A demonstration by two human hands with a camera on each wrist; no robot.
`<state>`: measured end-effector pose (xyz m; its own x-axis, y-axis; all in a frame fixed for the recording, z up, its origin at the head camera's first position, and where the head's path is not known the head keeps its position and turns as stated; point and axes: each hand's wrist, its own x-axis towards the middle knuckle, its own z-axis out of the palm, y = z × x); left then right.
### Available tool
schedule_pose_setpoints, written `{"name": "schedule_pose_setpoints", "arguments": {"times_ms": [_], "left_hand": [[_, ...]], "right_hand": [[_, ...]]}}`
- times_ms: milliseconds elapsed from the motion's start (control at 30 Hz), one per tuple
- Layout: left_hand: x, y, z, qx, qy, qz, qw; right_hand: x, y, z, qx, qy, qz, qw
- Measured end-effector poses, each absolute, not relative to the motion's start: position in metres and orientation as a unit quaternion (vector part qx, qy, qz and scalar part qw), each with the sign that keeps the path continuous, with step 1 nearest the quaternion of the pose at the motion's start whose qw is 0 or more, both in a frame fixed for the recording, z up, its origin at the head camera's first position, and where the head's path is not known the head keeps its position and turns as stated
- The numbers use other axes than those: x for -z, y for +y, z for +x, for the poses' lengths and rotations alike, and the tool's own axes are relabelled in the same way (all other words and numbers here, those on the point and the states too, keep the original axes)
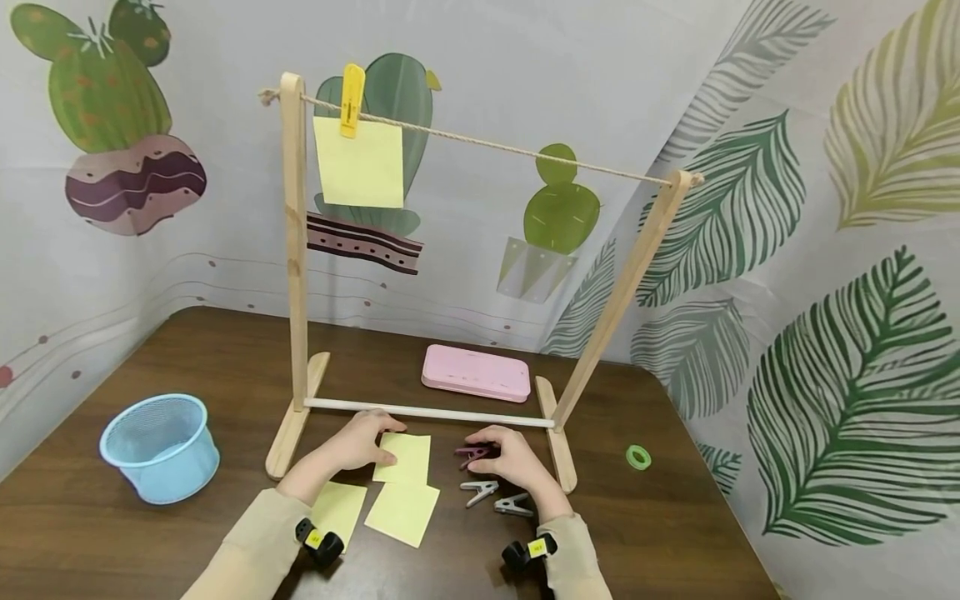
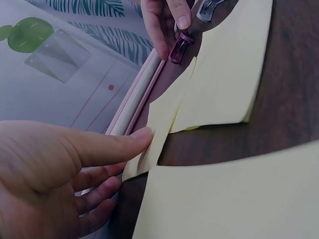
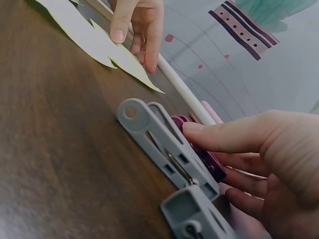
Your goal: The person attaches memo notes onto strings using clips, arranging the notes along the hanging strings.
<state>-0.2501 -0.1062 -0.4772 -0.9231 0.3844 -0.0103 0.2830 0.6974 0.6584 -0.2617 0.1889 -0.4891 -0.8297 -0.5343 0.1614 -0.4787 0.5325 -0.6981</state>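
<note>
My left hand (image 1: 356, 444) pinches the left edge of a yellow paper square (image 1: 412, 457) on the table, the thumb on top and the fingers at its far side. Two more yellow sheets lie nearer to me, one (image 1: 405, 514) overlapping the first and another (image 1: 339, 510) partly behind the left wrist. Opposite, my right hand (image 1: 513, 458) holds a purple clothespin (image 3: 215, 167) between thumb and fingers. Just in front of that hand rest two grey clothespins, one (image 1: 480, 490) left of the other (image 1: 513, 505). Above, a yellow clothespin (image 1: 350, 104) holds a yellow sheet (image 1: 362, 171) on a rope (image 1: 487, 146).
A wooden frame (image 1: 295, 250) carries the rope, with a white bar (image 1: 435, 411) low across it. Behind the bar lies a pink case (image 1: 476, 372). A blue mesh basket (image 1: 168, 471) stands at left, a green ring (image 1: 638, 457) at right.
</note>
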Motion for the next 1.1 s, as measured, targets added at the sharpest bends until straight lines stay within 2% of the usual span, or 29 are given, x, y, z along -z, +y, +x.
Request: {"name": "schedule_pose_setpoints", "arguments": {"times_ms": [700,1100], "left_hand": [[0.4761,-0.1010,-0.2508,-0.347,0.924,0.148,0.059],[0.4747,-0.1006,-0.2522,-0.382,0.911,0.135,0.079]], "right_hand": [[0.4900,0.1817,-0.2625,0.326,0.894,-0.307,0.020],[0.4899,0.1791,-0.2617,0.308,0.899,-0.310,0.024]]}}
